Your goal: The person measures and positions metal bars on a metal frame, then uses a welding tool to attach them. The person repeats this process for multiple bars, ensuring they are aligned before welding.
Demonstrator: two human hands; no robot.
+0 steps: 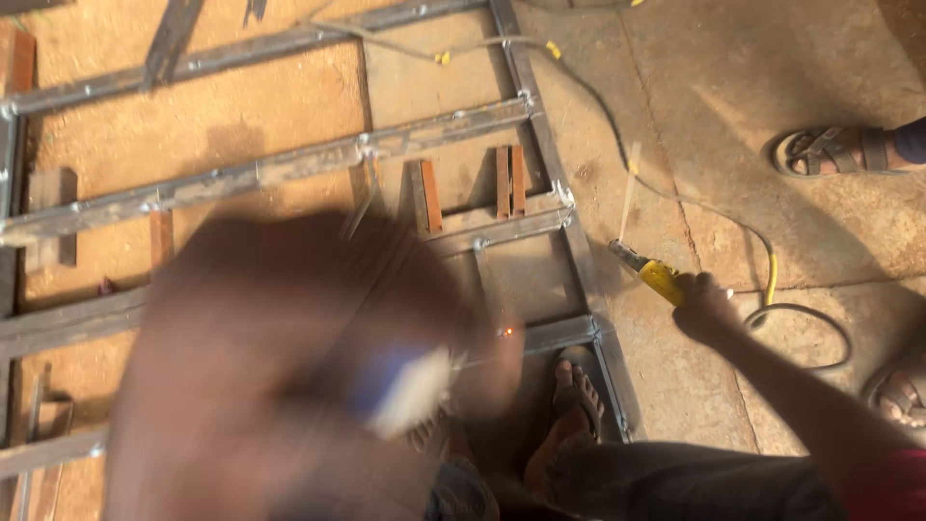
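No packages or signs anywhere here, just small yellow tags on the cable (675,198) near the top edge, two that I can count.

Left hand (289,376) is right up against the camera and totally blurred, filling the lower left of the shot. Something blue and white (405,386) sits at it, but I can't tell what it is or whether the fingers are curled round it or spread.

Right hand (702,307) is out to the right, closed around a yellow-handled electrode holder (654,275), with a thin rod (629,193) sticking up from its tip. The cable loops off behind it across the concrete.

On the ground there's a grey steel frame (289,164) of welded bars, with a tiny orange glow (508,332) on the lower bar. Three short rusty-orange pieces (430,195) stand inside one bay. Own two bare feet (569,415) in flip-flops are by the frame's corner. Two other sandalled feet (830,150) show at the right edge, one high, one low.
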